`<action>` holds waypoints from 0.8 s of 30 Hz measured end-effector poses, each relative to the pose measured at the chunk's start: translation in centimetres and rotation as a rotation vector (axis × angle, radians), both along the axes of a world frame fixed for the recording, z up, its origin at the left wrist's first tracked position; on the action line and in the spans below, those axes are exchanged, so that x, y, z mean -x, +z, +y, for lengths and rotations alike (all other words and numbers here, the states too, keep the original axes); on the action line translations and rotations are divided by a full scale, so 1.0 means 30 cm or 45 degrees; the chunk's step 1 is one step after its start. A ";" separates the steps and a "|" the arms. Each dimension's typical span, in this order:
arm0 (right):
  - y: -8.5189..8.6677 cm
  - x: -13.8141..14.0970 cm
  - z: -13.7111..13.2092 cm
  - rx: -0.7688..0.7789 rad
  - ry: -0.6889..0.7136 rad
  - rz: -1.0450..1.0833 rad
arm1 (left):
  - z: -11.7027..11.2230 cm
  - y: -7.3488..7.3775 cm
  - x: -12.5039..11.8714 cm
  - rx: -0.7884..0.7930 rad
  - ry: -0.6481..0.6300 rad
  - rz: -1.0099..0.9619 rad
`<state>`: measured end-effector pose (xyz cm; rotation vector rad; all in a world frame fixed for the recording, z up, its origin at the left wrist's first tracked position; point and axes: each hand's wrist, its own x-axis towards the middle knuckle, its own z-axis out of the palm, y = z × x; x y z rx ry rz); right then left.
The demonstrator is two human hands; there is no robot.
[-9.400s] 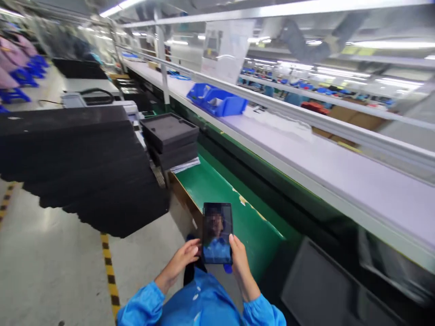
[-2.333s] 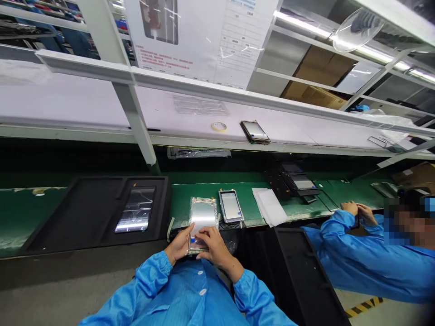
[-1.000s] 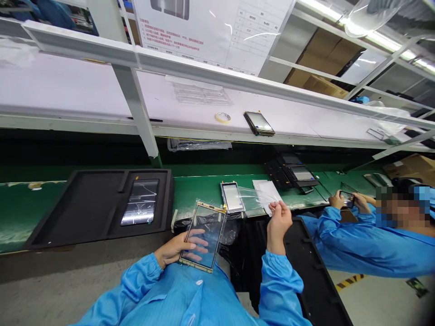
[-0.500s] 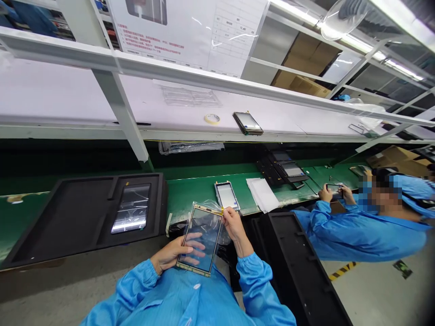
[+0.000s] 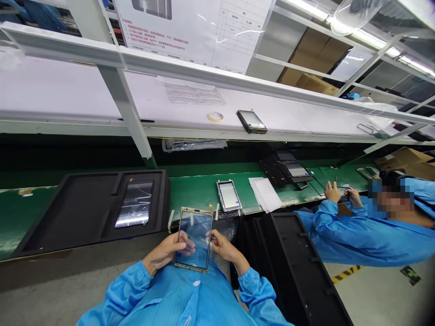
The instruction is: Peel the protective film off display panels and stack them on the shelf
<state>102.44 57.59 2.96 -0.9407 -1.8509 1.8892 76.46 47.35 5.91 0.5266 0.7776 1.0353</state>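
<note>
A clear touch panel [image 5: 199, 226] with a dark border and a small yellow tab at its top right is held upright in front of my chest. My left hand [image 5: 170, 249] grips its left edge, thumb in front and fingers showing through the glass behind. At the right edge, the fingers of my right hand [image 5: 222, 246] are closed on the panel. Just beyond it, a framed screen [image 5: 229, 195] with a pale face lies at the bench's front edge. Some clear plastic film [image 5: 224, 228] hangs below that edge.
A black foam tray [image 5: 84, 210] at left holds a dark display [image 5: 136, 203]. White sheets [image 5: 265, 194] and black frames [image 5: 285, 167] lie rightward on the green bench [image 5: 193, 183]. Stacked black trays [image 5: 299, 262] stand at my right, beside a co-worker [image 5: 356, 231]. Tape [image 5: 215, 117] and stacked panels [image 5: 251, 121] sit on the shelf.
The panel has shifted left and stands more upright. My right hand has slid from its top right corner down to the right edge. The clear film no longer shows behind the panel's top.
</note>
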 end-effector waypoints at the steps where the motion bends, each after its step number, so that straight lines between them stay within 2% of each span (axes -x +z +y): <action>1: 0.000 -0.009 -0.016 0.058 0.045 0.030 | -0.001 -0.003 0.001 0.071 0.070 0.014; 3: 0.008 -0.011 -0.046 0.207 0.163 0.111 | -0.002 -0.012 0.001 0.182 0.183 0.049; 6: 0.012 0.016 -0.084 0.350 0.231 0.181 | -0.007 -0.018 0.011 0.225 0.208 0.115; 8: -0.007 0.035 -0.104 0.362 0.118 0.169 | -0.013 -0.010 0.024 0.243 0.153 0.165; 10: -0.048 0.035 -0.116 0.409 -0.081 0.175 | -0.019 0.008 0.035 0.235 0.101 0.266; 13: -0.133 -0.027 -0.108 0.543 -0.332 0.135 | -0.026 0.043 0.031 0.184 0.203 0.453; 15: -0.195 -0.106 -0.077 0.489 -0.486 -0.062 | -0.029 0.065 0.021 0.186 0.387 0.503; 17: -0.254 -0.195 -0.027 0.355 -0.623 -0.287 | -0.030 0.085 0.015 0.199 0.574 0.530; 19: -0.313 -0.265 0.038 0.244 -0.692 -0.464 | -0.030 0.101 0.016 0.191 0.730 0.585; 21: -0.375 -0.294 0.110 0.146 -0.687 -0.634 | -0.030 0.107 0.017 0.204 0.794 0.645; 24: -0.480 -0.255 0.215 -0.057 -0.570 -0.925 | -0.037 0.090 -0.007 0.294 0.713 0.726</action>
